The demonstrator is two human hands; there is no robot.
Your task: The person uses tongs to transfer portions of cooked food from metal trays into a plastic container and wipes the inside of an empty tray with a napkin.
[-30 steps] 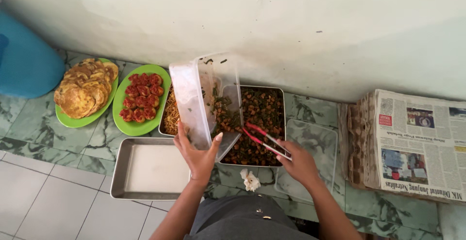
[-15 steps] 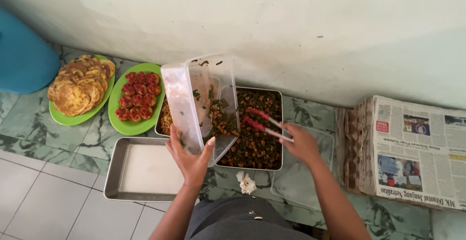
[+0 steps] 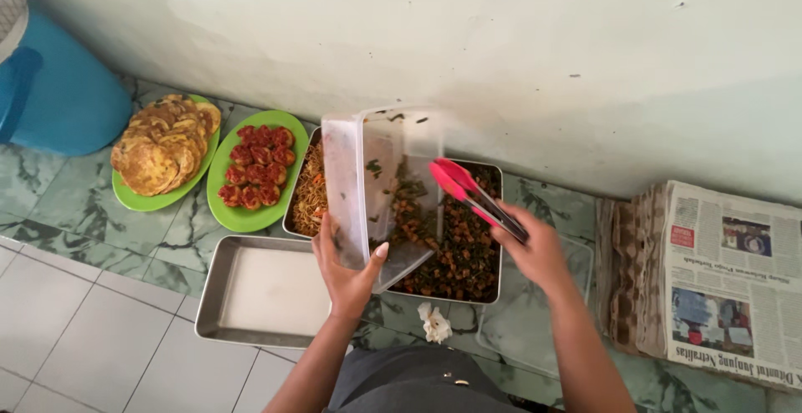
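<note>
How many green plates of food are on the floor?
2. One green plate of yellow fritters lies far left by the blue bin; the other green plate of red pieces lies beside the noodle tray.

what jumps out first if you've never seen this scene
The clear plastic container tilted over the metal tray of dark chopped food in the middle, held by the left hand, while the right hand pokes pink tongs into it. To the left sit two bright green plates, one of golden fritters and one of red pieces. A stack of newspapers lies at the right.
</note>
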